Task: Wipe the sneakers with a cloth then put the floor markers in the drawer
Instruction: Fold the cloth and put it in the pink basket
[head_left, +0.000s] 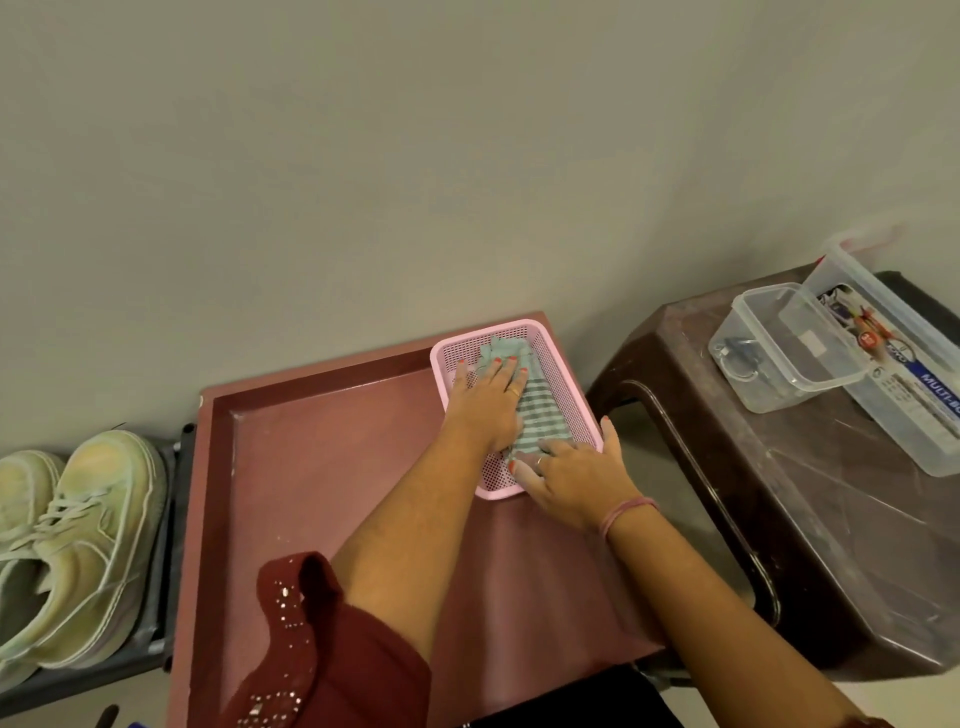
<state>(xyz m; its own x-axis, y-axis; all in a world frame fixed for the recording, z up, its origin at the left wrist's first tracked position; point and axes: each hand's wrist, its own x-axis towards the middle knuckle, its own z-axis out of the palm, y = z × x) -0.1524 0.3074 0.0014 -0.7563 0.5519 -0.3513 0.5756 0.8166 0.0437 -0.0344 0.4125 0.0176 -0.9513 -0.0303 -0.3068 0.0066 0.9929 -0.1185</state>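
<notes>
Sneakers, cut off at frame's left edge, sit well left of both hands. Left hand lies flat, grip released, covering much of the cloth in the pink basket. Right hand, fingers extended, grip released, touches the cloth's near end at the basket rim.

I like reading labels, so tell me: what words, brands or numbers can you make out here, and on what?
"MULTI-" in white on a blue band, cut off by the picture's edge: on the packet inside the larger clear box.
Red round badge and small print on that packet: too blurred to read.
Pale label on the smaller clear box: nothing readable.
Sneakers, basket, cloth: no text visible.
</notes>
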